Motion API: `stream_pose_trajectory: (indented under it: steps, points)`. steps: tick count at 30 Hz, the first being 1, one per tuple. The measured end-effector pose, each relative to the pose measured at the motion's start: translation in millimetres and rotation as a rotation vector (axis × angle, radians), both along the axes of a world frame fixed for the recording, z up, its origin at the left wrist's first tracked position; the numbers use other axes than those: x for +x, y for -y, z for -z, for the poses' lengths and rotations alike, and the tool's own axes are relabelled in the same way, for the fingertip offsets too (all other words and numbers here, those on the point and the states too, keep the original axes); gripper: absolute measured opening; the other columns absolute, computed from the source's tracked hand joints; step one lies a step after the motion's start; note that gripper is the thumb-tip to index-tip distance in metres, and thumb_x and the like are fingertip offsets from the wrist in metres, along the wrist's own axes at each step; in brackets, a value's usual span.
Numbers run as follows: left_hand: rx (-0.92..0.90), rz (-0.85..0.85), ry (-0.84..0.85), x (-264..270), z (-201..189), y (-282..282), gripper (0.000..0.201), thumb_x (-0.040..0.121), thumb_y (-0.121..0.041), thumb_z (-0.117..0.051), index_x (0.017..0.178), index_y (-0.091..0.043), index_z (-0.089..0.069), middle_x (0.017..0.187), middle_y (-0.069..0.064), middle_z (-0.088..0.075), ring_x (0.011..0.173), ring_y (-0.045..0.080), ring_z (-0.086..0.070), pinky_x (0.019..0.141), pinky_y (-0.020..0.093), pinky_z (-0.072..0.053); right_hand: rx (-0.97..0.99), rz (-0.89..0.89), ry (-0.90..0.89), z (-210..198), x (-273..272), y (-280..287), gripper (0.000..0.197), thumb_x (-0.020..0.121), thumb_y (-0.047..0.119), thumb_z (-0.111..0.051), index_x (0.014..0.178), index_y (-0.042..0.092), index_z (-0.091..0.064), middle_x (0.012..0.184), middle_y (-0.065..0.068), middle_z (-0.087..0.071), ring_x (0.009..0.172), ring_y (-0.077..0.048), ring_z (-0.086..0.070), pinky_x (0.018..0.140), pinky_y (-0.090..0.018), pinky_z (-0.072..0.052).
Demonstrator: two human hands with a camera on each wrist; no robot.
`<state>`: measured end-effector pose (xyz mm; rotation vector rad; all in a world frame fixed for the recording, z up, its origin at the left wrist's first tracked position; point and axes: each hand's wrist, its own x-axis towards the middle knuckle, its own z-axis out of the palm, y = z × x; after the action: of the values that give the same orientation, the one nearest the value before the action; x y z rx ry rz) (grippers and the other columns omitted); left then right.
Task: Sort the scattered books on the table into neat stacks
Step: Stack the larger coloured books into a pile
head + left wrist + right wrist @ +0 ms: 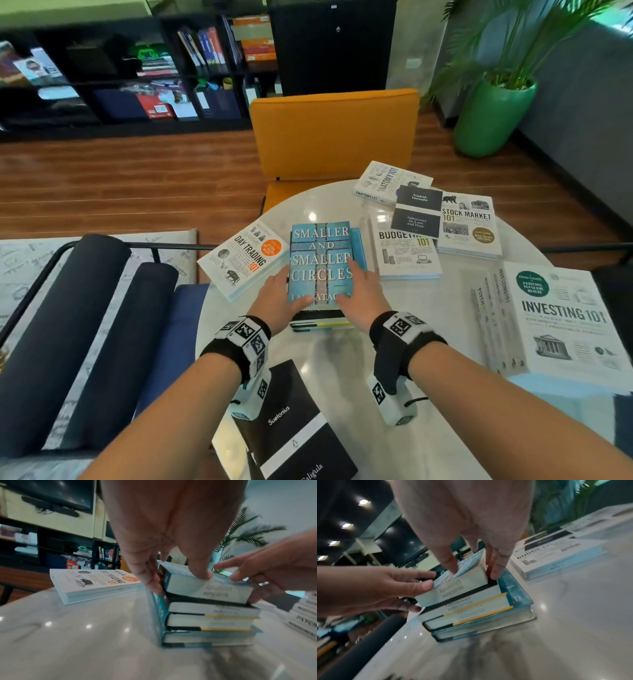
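A blue paperback, "Smaller and Smaller Circles" (320,260), tops a stack of several books (211,623) at the middle of the white round table (428,342). My left hand (291,291) grips its left edge, thumb on the cover and fingers down the spine side. My right hand (356,287) grips the right edge the same way. The left wrist view shows the left hand (171,574) on the blue paperback (205,589), which sits slightly askew on the stack. In the right wrist view the right hand (474,568) pinches the blue paperback (453,589).
Loose books lie around: "Day Trading 101" (245,258) at left, "Budgeting 101" (404,253), a dark Nietzsche book (416,212), "Stock Market 101" (469,226) and "Anatomy 101" (383,183) behind. An "Investing 101" stack (561,318) stands right, a black Suetonius book (294,428) near me. Orange chair (335,133) beyond.
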<state>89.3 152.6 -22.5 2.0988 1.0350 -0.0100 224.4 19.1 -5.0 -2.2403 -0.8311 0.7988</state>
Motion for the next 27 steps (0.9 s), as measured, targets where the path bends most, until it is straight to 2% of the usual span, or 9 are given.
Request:
stream_pose_trajectory:
  steps: [1,3,5,7,9,14,18,27]
  points:
    - [0.02,0.041,-0.014,-2,-4,3,0.091,0.064,-0.057,-0.074,0.142,-0.037,-0.032,0.133,-0.001,-0.052,0.12,0.02,-0.052,0.103,0.046,-0.045,-0.024,-0.049,0.021,-2,-2,3,0.079,0.086,0.024,-0.061,0.152,0.023,-0.018,0.138,-0.012,-0.035,0.13,-0.028,-0.035,0.111,-0.038,-0.034]
    - [0.086,0.135,-0.1,-6,-11,9,0.104,0.069,-0.037,-0.083,0.151,-0.027,-0.021,0.143,0.003,-0.041,0.13,0.023,-0.04,0.112,0.041,-0.035,-0.103,-0.149,0.096,-3,-6,7,0.086,0.08,0.03,-0.069,0.151,0.022,-0.02,0.144,-0.011,-0.028,0.135,-0.028,-0.029,0.112,-0.037,-0.033]
    - [0.141,0.164,-0.157,-8,-12,13,0.103,0.073,-0.025,-0.082,0.152,-0.022,-0.018,0.147,0.005,-0.036,0.134,0.024,-0.034,0.112,0.037,-0.03,-0.159,-0.208,0.189,-1,-9,8,0.091,0.078,0.028,-0.073,0.151,0.022,-0.018,0.147,-0.011,-0.024,0.137,-0.029,-0.025,0.112,-0.039,-0.035]
    - [0.177,0.165,-0.159,-7,-13,16,0.098,0.076,-0.019,-0.079,0.152,-0.021,-0.017,0.147,0.006,-0.036,0.134,0.024,-0.033,0.112,0.037,-0.031,-0.185,-0.235,0.269,0,-13,7,0.091,0.079,0.019,-0.071,0.151,0.021,-0.016,0.147,-0.014,-0.025,0.136,-0.03,-0.026,0.111,-0.04,-0.036]
    - [0.188,0.163,-0.157,-6,-13,17,0.095,0.078,-0.017,-0.078,0.152,-0.022,-0.018,0.146,0.007,-0.038,0.134,0.024,-0.034,0.112,0.037,-0.032,-0.201,-0.238,0.307,0,-14,6,0.089,0.081,0.011,-0.069,0.152,0.02,-0.015,0.147,-0.016,-0.025,0.136,-0.031,-0.027,0.11,-0.04,-0.037]
    - [0.191,0.142,-0.147,-8,-13,15,0.093,0.075,-0.017,-0.08,0.149,-0.024,-0.025,0.141,0.006,-0.046,0.13,0.023,-0.042,0.11,0.037,-0.037,-0.213,-0.244,0.337,-2,-16,7,0.087,0.082,0.006,-0.067,0.152,0.018,-0.016,0.147,-0.018,-0.025,0.135,-0.033,-0.029,0.109,-0.04,-0.038]
    - [0.184,0.115,-0.128,-9,-12,13,0.09,0.07,-0.017,-0.084,0.144,-0.026,-0.032,0.132,0.005,-0.052,0.122,0.023,-0.05,0.104,0.036,-0.042,-0.193,-0.236,0.341,-4,-18,8,0.079,0.082,0.001,-0.063,0.148,0.017,-0.022,0.138,-0.017,-0.034,0.127,-0.032,-0.037,0.102,-0.039,-0.043]
    - [0.238,0.114,-0.149,-9,-12,14,0.075,0.072,-0.02,-0.081,0.134,-0.025,-0.039,0.12,0.005,-0.053,0.108,0.022,-0.055,0.093,0.034,-0.047,-0.206,-0.216,0.364,-2,-20,7,0.063,0.083,0.003,-0.063,0.137,0.016,-0.034,0.125,-0.015,-0.043,0.116,-0.029,-0.045,0.09,-0.037,-0.049]
